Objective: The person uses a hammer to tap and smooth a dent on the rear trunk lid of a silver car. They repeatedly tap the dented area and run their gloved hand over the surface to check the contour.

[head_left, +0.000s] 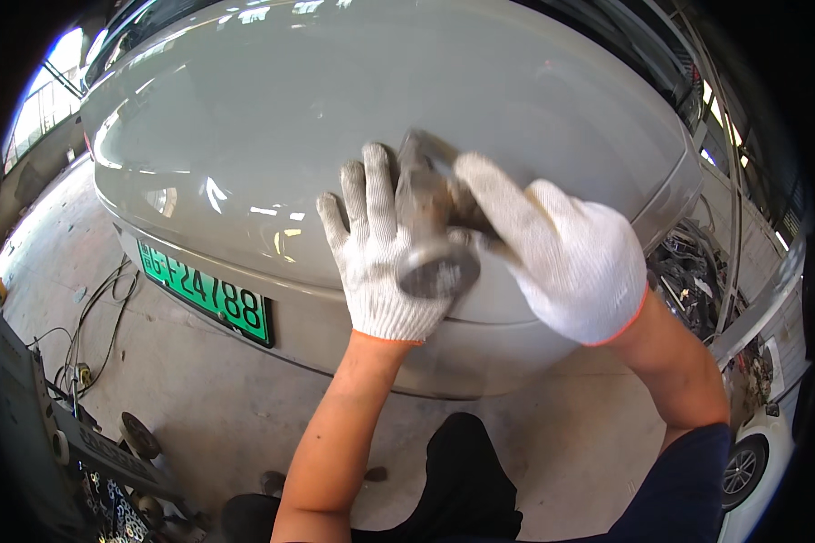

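A grey-beige car body panel (272, 100) with a glossy, curved surface fills the upper middle of the head view. On it my left hand (378, 258), in a white knit glove, lies flat with the fingers stretched out. My right hand (566, 244), gloved the same way, is closed round the handle of a worn metal hammer (424, 204). One round face of the hammer head points toward me and covers part of the left glove. The hammer is smeared by motion, and I cannot tell whether it touches the panel.
Below the panel is a green licence plate (210, 290). Black cables (91, 335) lie on the concrete floor at left, near dark equipment (109, 462). Dark scrap parts (688, 271) are heaped at right, with the wheel (743, 471) of a white car nearer me.
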Demonstrator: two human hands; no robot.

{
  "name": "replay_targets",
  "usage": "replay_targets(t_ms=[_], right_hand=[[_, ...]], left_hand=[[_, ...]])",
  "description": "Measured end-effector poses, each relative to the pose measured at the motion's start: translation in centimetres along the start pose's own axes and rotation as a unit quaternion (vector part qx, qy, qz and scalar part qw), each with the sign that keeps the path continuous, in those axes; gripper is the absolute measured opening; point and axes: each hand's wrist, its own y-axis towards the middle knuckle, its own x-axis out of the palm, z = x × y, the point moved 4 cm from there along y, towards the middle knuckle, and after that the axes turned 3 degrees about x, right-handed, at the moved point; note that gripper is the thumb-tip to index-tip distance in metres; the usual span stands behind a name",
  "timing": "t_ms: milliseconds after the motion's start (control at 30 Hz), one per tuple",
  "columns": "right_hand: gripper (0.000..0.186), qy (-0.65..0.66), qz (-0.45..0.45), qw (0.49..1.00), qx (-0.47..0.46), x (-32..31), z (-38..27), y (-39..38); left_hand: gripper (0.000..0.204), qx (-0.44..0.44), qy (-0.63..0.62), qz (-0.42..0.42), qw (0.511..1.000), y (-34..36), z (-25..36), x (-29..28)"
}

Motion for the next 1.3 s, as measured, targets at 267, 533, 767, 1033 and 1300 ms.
replay_targets(t_ms=[267,533,767,1033,1300], right_hand=[[0.075,0.0,0.002,1.0,-0.011,0.0,-0.8,0.8],[0.075,-0.03,0.02,0.999,-0.021,0.8,-1.5,1.7],[0.072,-0.032,-0.007,0.999,-0.027,0.5,-1.6,2.0],[0.072,-0.031,-0.01,0.999,-0.013,0.1,-1.3,0.6],[0.073,0.028,-0.001,0.999,0.026,-1.5,-2.5,-2.6]], left_hand=[[0.096,-0.024,-0.02,-0.038,0.999,0.6,0.2,-1.2],[0.096,-0.042,-0.136,-0.049,0.989,-0.9,-1.0,0.7],[0.091,-0.104,-0.151,-0.126,0.975,-1.5,-1.3,1.1],[0.095,-0.005,-0.017,-0.016,1.0,0.1,0.0,-0.9],[0.098,-0.002,0.003,-0.019,1.0,-0.3,-0.7,-0.8]])
